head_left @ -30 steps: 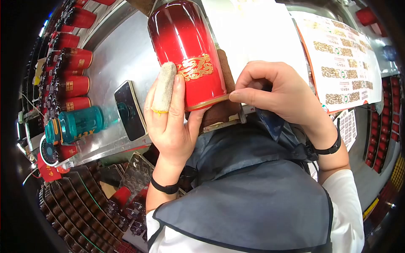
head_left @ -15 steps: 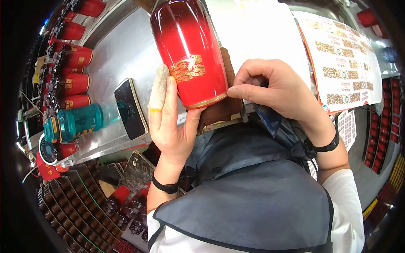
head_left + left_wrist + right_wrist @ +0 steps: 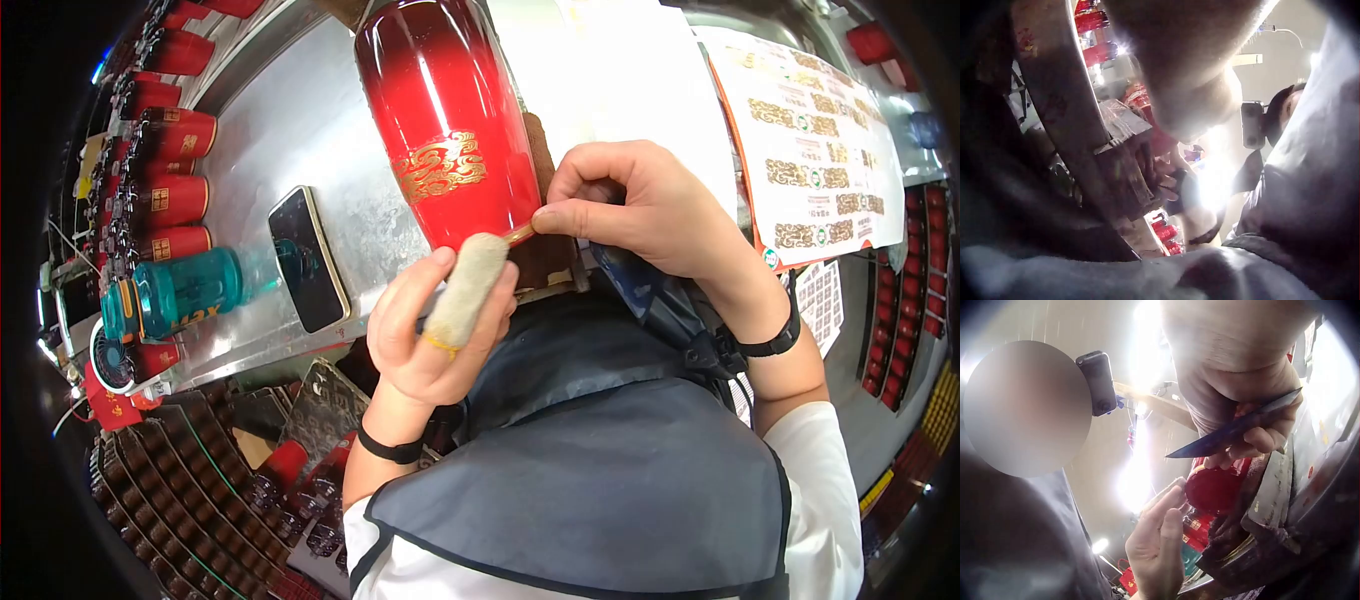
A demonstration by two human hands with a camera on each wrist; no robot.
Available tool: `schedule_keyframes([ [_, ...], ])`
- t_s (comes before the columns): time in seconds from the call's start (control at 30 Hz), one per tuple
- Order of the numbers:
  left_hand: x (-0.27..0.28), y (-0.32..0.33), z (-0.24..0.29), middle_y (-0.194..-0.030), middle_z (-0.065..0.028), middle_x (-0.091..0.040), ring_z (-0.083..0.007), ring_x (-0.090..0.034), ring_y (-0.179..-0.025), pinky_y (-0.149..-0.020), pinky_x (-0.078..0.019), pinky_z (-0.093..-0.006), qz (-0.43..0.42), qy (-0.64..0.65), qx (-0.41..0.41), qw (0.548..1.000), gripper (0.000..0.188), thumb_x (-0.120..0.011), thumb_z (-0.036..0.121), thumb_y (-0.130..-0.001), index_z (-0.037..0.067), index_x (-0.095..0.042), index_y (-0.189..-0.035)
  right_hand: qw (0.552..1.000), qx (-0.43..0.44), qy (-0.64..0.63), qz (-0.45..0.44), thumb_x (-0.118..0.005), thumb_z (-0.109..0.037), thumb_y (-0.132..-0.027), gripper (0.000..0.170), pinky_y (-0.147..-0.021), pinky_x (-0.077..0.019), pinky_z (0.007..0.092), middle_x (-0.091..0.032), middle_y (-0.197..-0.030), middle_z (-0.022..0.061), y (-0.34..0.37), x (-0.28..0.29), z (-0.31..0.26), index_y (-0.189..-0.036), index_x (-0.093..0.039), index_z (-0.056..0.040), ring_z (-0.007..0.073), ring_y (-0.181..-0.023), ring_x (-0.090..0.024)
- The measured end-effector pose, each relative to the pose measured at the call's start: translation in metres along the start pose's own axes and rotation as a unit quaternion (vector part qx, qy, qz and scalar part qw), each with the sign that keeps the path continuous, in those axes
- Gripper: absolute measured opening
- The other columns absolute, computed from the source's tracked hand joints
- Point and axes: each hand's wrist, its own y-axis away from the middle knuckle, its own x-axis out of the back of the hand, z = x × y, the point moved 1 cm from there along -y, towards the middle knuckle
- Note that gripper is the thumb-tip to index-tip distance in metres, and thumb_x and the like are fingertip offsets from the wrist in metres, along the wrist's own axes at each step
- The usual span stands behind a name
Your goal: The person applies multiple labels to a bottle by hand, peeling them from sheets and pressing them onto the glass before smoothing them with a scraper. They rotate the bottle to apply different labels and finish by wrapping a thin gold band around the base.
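A glossy red jar (image 3: 430,100) with gold ornament lies tilted on a brown padded rest (image 3: 540,160). My left hand (image 3: 430,345) is at its gold-rimmed base, fingers partly bent, a cloth cover (image 3: 466,292) on one finger; its fingertips are at or near the base. In the right wrist view the left hand (image 3: 1157,550) has extended fingers beside the jar's round base (image 3: 1213,490). My right hand (image 3: 660,210) has thumb and forefinger tips at the base rim. A dark pointed blade (image 3: 1229,432) lies in the curled fingers of the right hand (image 3: 1241,375).
A phone (image 3: 308,258) and a teal bottle (image 3: 190,290) lie on the metal table (image 3: 250,150) at left. Rows of red jars (image 3: 180,195) stand beyond. On the right is a printed sheet of gold motifs (image 3: 810,150). Stacked dark trays (image 3: 160,500) are at lower left.
My left hand has left the jar's side and moved down and right to its base, its fingers bending. The jar has turned, its ornament shifting left. The right hand has barely moved.
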Motion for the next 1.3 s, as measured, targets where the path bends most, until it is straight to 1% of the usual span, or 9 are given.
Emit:
schedule_keyframes([
  [0.17, -0.017, -0.017, 0.006, -0.118, -0.0046, -0.061, -0.0232, -0.056, -0.112, -0.083, -0.0535, -0.0344, 0.042, 0.001, -0.043, 0.998, 0.031, -0.079, 0.021, -0.078, 0.017, -0.079, -0.109, 1.0, 0.007, -0.014, 0.006, -0.076, -0.019, -0.089, 0.022, -0.053, -0.0372, 0.0225, -0.055, -0.063, -0.0035, 0.0, 0.0, 0.005, -0.081, -0.068, 0.0002, 0.0036, -0.059, -0.045],
  [0.3, -0.002, -0.014, 0.006, -0.118, -0.0038, -0.066, -0.0255, -0.055, -0.115, -0.087, -0.0532, -0.037, -0.001, 0.013, -0.034, 0.999, 0.028, -0.076, 0.016, -0.08, 0.013, -0.078, -0.108, 1.0, -0.002, 0.0, 0.0, -0.076, -0.021, -0.09, 0.024, -0.052, -0.0375, 0.0244, -0.055, -0.062, -0.0026, -0.002, 0.001, 0.01, -0.081, -0.069, 0.0001, 0.0046, -0.058, -0.045],
  [0.37, 0.01, -0.01, 0.004, -0.119, -0.0067, -0.067, -0.024, -0.06, -0.11, -0.078, -0.0571, -0.0347, -0.026, -0.035, -0.004, 0.999, 0.037, -0.08, 0.011, -0.07, 0.014, -0.078, -0.107, 1.0, 0.0, 0.006, -0.004, -0.077, -0.023, -0.09, 0.025, -0.052, -0.0376, 0.0251, -0.055, -0.062, -0.0022, -0.002, 0.0, 0.012, -0.081, -0.07, -0.0001, 0.005, -0.058, -0.045],
  [0.57, -0.004, -0.024, 0.008, -0.119, -0.0033, -0.067, -0.0246, -0.057, -0.115, -0.081, -0.056, -0.0345, -0.004, -0.018, -0.016, 1.0, 0.032, -0.078, 0.012, -0.073, 0.015, -0.079, -0.105, 1.0, -0.012, 0.003, -0.013, -0.077, -0.026, -0.089, 0.028, -0.055, -0.039, 0.0263, -0.057, -0.062, 0.0004, -0.003, 0.0, 0.011, -0.08, -0.071, -0.0007, 0.0063, -0.06, -0.047],
  [0.63, -0.015, -0.031, 0.009, -0.122, -0.0021, -0.066, -0.026, -0.054, -0.119, -0.088, -0.0544, -0.0368, 0.036, -0.054, -0.025, 0.998, 0.032, -0.079, 0.014, -0.073, 0.015, -0.078, -0.106, 0.998, 0.043, 0.039, 0.014, -0.078, -0.027, -0.088, 0.026, -0.058, -0.0402, 0.027, -0.057, -0.067, 0.0023, -0.001, 0.001, 0.007, -0.08, -0.071, -0.0026, 0.0084, -0.063, -0.049],
  [0.67, -0.014, -0.034, 0.009, -0.133, -0.0078, -0.063, -0.0315, -0.052, -0.123, -0.103, -0.0436, -0.0399, -0.008, -0.063, 0.027, 0.998, 0.051, -0.084, 0.021, -0.074, 0.01, -0.072, -0.122, 0.998, 0.044, 0.04, 0.016, -0.078, -0.027, -0.088, 0.026, -0.058, -0.0402, 0.027, -0.057, -0.067, 0.0023, 0.0, 0.001, 0.007, -0.08, -0.071, -0.0026, 0.0084, -0.063, -0.049],
  [0.8, -0.016, -0.046, -0.009, -0.144, -0.0169, -0.055, -0.0396, -0.047, -0.134, -0.111, -0.0376, -0.0451, 0.008, -0.013, 0.083, 0.996, 0.076, -0.086, 0.016, -0.073, 0.003, -0.055, -0.141, 0.994, 0.068, 0.08, 0.036, -0.079, -0.026, -0.086, 0.023, -0.059, -0.0398, 0.027, -0.055, -0.077, 0.0029, 0.009, 0.005, 0.002, -0.08, -0.071, -0.0048, 0.01, -0.065, -0.048],
  [0.93, -0.014, -0.042, -0.01, -0.144, -0.0184, -0.055, -0.038, -0.05, -0.132, -0.112, -0.0372, -0.045, 0.012, 0.007, 0.101, 0.995, 0.076, -0.086, 0.017, -0.074, 0.001, -0.054, -0.141, 0.996, 0.049, 0.067, 0.032, -0.077, -0.011, -0.087, 0.011, -0.061, -0.0335, 0.0221, -0.057, -0.086, -0.0025, 0.018, 0.007, -0.006, -0.083, -0.07, -0.0039, 0.0043, -0.067, -0.041],
  [1.3, -0.016, -0.031, -0.011, -0.139, -0.0217, -0.057, -0.035, -0.057, -0.128, -0.107, -0.0438, -0.0408, 0.047, 0.083, 0.165, 0.982, 0.075, -0.085, 0.017, -0.079, -0.002, -0.052, -0.143, 0.995, 0.05, 0.077, 0.027, -0.076, -0.011, -0.088, 0.01, -0.06, -0.0328, 0.022, -0.055, -0.084, -0.0033, 0.013, 0.005, -0.002, -0.084, -0.07, -0.0035, 0.0036, -0.065, -0.039],
])
